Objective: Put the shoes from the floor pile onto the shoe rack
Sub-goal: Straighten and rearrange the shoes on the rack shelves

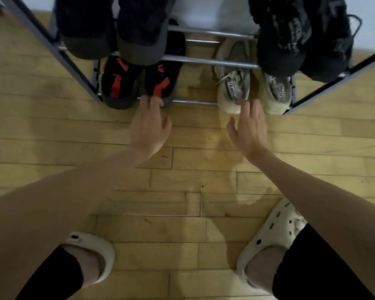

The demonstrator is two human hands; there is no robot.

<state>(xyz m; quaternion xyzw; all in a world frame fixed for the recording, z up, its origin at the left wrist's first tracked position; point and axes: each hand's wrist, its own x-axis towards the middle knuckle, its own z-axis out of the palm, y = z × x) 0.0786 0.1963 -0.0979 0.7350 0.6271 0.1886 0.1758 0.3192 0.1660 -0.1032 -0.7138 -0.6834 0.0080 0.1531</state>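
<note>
Head view: both your hands are flat, fingers straight, holding nothing. Left hand (pixel 148 126) fingertips touch the black-and-red shoes (pixel 136 83); right hand (pixel 248 129) fingertips touch the beige sneakers (pixel 233 87). Both pairs sit on the shoe rack (pixel 212 61) lower rails just ahead of your hands.

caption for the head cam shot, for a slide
Left hand and right hand touch the heels of black-red shoes and beige sneakers on the shoe rack.
</note>
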